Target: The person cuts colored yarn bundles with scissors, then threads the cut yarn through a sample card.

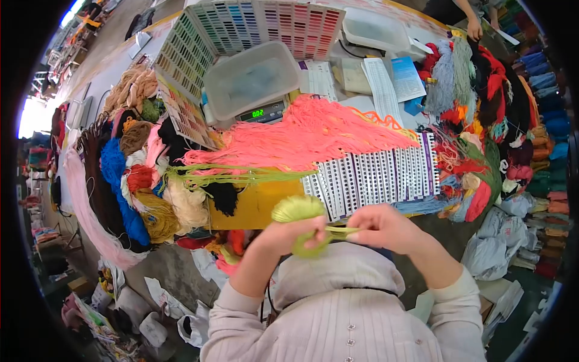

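Note:
My left hand (pixel 295 234) is closed around a lime-green skein of yarn (pixel 300 209), just off the table's front edge. From that skein, a few green strands stretch across to my right hand (pixel 381 228), whose fingers pinch them. Beyond my hands lie white cards with rows of punched holes (pixel 377 178), side by side. A thin bundle of green yarn (pixel 241 175) rests across the table with its right end at the cards. Behind it spreads a large heap of coral-pink yarn (pixel 313 136), partly covering the cards' upper ends.
A clear plastic tub (pixel 253 78) sits on a digital scale (pixel 262 113) reading 0.02. Color charts (pixel 259 27) stand behind it. Mixed yarn heaps (pixel 142 181) crowd the left, with more yarn (pixel 461 84) at right. At the far right, another person's hand (pixel 474 29) touches yarn.

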Tool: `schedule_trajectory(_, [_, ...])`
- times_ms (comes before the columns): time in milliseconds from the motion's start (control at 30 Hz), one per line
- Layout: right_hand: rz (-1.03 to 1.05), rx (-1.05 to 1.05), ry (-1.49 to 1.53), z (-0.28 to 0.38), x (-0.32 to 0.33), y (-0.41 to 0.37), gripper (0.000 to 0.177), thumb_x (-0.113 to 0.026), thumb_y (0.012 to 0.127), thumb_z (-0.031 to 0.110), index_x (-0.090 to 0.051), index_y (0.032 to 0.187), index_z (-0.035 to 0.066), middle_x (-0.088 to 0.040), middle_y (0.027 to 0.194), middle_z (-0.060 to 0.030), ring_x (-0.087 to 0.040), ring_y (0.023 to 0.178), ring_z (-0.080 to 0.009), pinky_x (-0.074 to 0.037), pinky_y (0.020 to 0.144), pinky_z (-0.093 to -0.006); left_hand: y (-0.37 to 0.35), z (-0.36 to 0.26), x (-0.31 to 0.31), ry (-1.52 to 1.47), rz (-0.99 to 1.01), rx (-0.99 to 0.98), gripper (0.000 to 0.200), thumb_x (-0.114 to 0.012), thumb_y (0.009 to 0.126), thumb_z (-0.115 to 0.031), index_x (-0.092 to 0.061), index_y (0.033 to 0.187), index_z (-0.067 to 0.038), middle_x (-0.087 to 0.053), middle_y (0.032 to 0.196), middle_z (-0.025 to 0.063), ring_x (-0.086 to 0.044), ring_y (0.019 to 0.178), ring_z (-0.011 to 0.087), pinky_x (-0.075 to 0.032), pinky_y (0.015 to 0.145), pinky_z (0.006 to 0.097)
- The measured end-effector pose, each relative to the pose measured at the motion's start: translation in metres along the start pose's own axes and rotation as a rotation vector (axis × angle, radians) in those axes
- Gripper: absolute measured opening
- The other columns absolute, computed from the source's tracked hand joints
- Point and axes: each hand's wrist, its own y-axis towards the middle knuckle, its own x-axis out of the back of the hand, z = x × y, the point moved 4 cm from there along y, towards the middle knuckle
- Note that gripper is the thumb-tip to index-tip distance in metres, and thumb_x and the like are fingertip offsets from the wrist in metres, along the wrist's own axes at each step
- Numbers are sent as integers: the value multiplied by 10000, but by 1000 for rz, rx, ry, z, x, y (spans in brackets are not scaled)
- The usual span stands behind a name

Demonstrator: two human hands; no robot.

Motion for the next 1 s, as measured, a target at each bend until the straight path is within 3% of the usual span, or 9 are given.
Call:
schedule_trajectory(33, [-137, 92, -441, 10, 12, -4, 84, -519, 720, 40, -516, 647, 0, -461, 543, -19, -389, 454, -69, -327, 427, -214, 1, -5, 3, 42, 11, 30, 191, -495, 770, -177, -525, 768, 11, -489, 553, 36, -406, 422, 89, -323, 407, 196])
schedule_trajectory(100, [-67, 147, -237, 12, 33, -7, 127, -534, 718, 44, -511, 612, -20, -476, 572, -51, -426, 469, -87, -353, 430, -225, 2, 5, 36, -151, -105, 83, 167, -482, 771, -146, -529, 747, 12, -489, 556, 29, -388, 393, 61, -295, 358, 187])
schedule_trajectory(267, [-85, 387, 770, -23, 116, -7, 83, -494, 742, 49, -480, 674, 3, -472, 621, -62, -444, 503, -116, -369, 481, -240, -57, 65, 216, -709, -627, -195, 233, -358, 792, -133, -482, 893, 37, -463, 869, 156, -404, 773, 253, -314, 676, 362])
schedule_trajectory(400, [-760, 558, 828, -137, 348, -83, 111, -443, 758, 63, -470, 662, 13, -495, 672, -67, -456, 599, -123, -364, 657, -263, -173, 89, 293, -914, -1317, -427, 337, -269, 805, -158, -439, 1004, 55, -352, 1156, 266, -312, 1087, 414, -223, 923, 508])
schedule_trajectory(467, [-1029, 705, 747, -176, 450, -146, 130, -418, 766, 70, -465, 656, 19, -506, 698, -70, -462, 647, -126, -362, 744, -275, -182, 79, 290, -920, -1346, -477, 245, -318, 804, -146, -454, 923, 19, -352, 971, 170, -321, 894, 299, -248, 773, 412])
schedule_trajectory(600, [-900, 476, 94, -140, 341, -29, 102, -439, 758, 75, -518, 739, 15, -519, 709, -53, -483, 689, -128, -382, 721, -263, -59, 86, 247, -1109, -368, -190, 108, -416, 802, -123, -484, 760, -51, -352, 602, -21, -340, 508, 70, -298, 474, 220])
schedule_trajectory(633, [-835, 340, 50, -155, 302, 15, 78, -469, 736, 55, -534, 734, 12, -525, 696, -43, -486, 675, -119, -386, 684, -250, -21, 97, 232, -1063, -323, -129, 109, -440, 802, -117, -492, 719, -69, -352, 510, -69, -344, 411, 13, -310, 399, 172])
schedule_trajectory(767, [-577, 127, -35, -213, 181, 143, 62, -564, 659, 2, -576, 719, 9, -537, 667, -25, -495, 647, -116, -394, 586, -229, 98, 143, 208, -513, -696, -5, 107, -509, 777, -139, -516, 817, -41, -425, 596, -37, -392, 463, 59, -349, 454, 191])
schedule_trajectory(1000, [-741, 480, -686, -223, 116, 208, 175, -584, 592, 42, -543, 762, 35, -504, 752, -67, -472, 736, -246, -364, 665, -346, 206, 160, 164, 179, -794, 107, 99, -553, 750, -114, -525, 793, -29, -498, 611, 20, -453, 500, 72, -379, 455, 198])
